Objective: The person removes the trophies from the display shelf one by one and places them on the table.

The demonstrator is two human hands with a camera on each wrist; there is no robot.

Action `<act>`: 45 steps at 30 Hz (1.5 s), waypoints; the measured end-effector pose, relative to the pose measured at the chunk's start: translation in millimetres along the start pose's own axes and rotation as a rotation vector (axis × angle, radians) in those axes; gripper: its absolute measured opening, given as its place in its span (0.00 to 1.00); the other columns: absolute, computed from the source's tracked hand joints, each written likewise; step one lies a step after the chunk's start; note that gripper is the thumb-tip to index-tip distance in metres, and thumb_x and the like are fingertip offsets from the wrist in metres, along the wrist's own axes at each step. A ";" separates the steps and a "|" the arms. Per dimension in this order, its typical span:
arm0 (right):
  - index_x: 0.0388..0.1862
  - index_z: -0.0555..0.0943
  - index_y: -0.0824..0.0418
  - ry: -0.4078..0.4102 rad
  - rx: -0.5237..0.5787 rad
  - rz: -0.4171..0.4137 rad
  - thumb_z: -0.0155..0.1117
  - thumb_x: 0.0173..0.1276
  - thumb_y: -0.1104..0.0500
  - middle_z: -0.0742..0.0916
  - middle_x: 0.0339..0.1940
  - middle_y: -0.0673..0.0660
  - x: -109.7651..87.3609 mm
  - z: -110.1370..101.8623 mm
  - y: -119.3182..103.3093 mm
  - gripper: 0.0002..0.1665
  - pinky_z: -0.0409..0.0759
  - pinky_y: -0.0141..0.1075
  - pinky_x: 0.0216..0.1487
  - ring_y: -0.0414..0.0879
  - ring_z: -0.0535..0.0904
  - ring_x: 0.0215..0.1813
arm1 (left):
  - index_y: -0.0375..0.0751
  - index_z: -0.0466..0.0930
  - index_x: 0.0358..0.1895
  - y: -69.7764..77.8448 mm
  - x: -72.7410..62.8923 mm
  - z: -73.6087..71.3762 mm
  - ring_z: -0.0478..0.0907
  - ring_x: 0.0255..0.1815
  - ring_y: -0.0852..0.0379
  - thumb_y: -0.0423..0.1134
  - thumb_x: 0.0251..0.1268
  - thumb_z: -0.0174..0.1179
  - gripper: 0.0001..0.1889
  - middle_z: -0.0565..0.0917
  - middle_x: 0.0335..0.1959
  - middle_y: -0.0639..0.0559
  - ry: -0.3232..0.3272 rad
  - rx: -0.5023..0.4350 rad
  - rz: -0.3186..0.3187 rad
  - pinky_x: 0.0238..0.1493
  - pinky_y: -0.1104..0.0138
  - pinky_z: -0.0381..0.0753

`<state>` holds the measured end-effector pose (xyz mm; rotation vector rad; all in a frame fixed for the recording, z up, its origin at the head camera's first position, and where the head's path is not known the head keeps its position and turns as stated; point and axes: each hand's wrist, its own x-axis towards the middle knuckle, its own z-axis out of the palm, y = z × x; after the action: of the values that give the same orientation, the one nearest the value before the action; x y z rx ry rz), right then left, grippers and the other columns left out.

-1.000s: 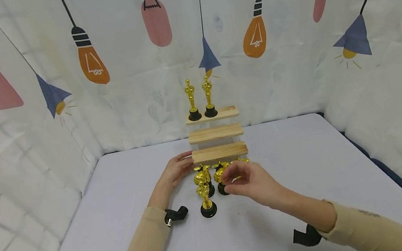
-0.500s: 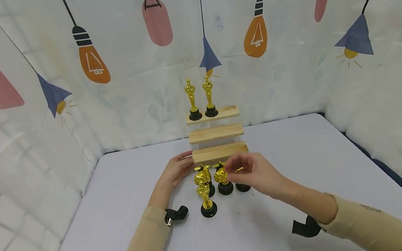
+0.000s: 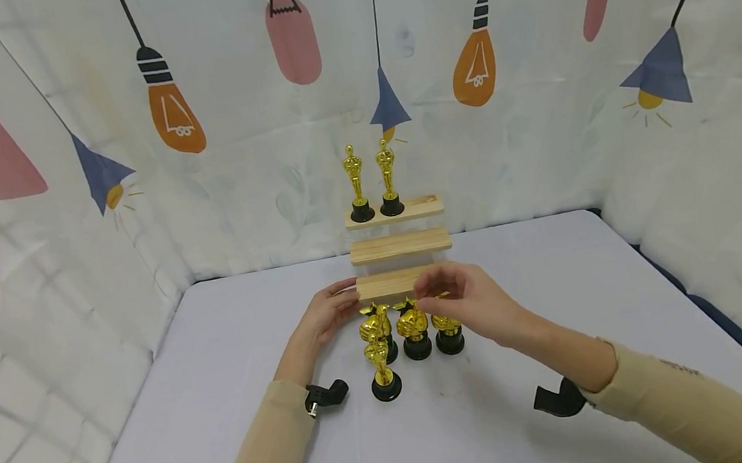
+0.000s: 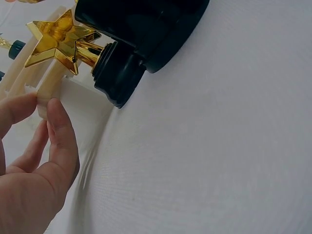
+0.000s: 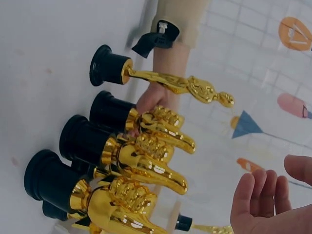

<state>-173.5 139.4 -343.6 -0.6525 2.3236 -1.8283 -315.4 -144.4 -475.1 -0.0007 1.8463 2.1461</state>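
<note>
The person's left hand [image 3: 325, 315] pinches the left end of the lowest shelf [image 3: 383, 284] of a little wooden stand [image 3: 401, 245]; the right hand [image 3: 477, 311], fingers loosely curved and thumb apart, has hold of nothing, up near the right end of a row of gold thumbs-up trophies [image 3: 412, 324] on the white table [image 3: 447, 442]; star trophies [image 4: 61, 39] stand behind that row, one gold statuette [image 3: 380, 370] in front; two matching figures [image 3: 387, 173] stand upright on the top shelf [image 3: 424, 208].

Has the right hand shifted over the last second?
Yes. In the head view, the right hand has moved up the picture relative to the lowest wooden shelf tier, now covering part of its right end.
</note>
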 end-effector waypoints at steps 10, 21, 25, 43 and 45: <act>0.54 0.80 0.67 0.014 -0.002 0.038 0.68 0.74 0.62 0.84 0.50 0.64 17.5 -12.0 -4.5 0.14 0.83 0.37 0.50 0.57 0.81 0.52 | 0.31 0.68 0.73 -1.4 1.8 -0.4 0.83 0.51 0.53 0.30 0.74 0.61 0.27 0.76 0.65 0.34 0.003 0.000 0.009 0.55 0.62 0.84; 0.57 0.77 0.67 0.040 0.090 0.093 0.66 0.75 0.62 0.82 0.54 0.66 45.0 -26.9 -3.6 0.16 0.83 0.39 0.55 0.54 0.80 0.53 | 0.31 0.67 0.74 -1.6 1.6 -1.3 0.83 0.52 0.54 0.30 0.76 0.60 0.27 0.75 0.66 0.34 -0.008 -0.002 -0.005 0.59 0.61 0.82; 0.59 0.76 0.71 0.044 0.105 0.095 0.65 0.76 0.63 0.82 0.55 0.67 55.1 -31.7 -0.5 0.18 0.83 0.42 0.58 0.52 0.80 0.52 | 0.31 0.68 0.74 -1.6 1.8 -1.9 0.83 0.53 0.53 0.31 0.75 0.61 0.27 0.75 0.66 0.35 -0.005 -0.008 -0.012 0.58 0.61 0.82; 0.59 0.76 0.69 0.076 0.160 0.127 0.63 0.77 0.63 0.81 0.54 0.61 100.7 -47.1 5.6 0.16 0.78 0.51 0.64 0.62 0.77 0.59 | 0.32 0.68 0.74 -0.1 0.5 -1.5 0.83 0.52 0.54 0.30 0.75 0.60 0.27 0.76 0.66 0.35 -0.002 -0.023 -0.018 0.55 0.63 0.84; 0.59 0.76 0.70 0.086 0.157 0.131 0.63 0.77 0.63 0.81 0.53 0.60 106.1 -48.8 7.4 0.17 0.79 0.49 0.64 0.57 0.79 0.56 | 0.31 0.67 0.74 -0.4 0.8 -1.6 0.83 0.51 0.54 0.30 0.75 0.60 0.27 0.76 0.65 0.35 -0.005 -0.027 -0.018 0.55 0.63 0.84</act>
<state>-288.0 142.4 -319.4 -0.3997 2.1852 -1.9882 -316.4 -145.7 -476.0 -0.0184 1.8072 2.1572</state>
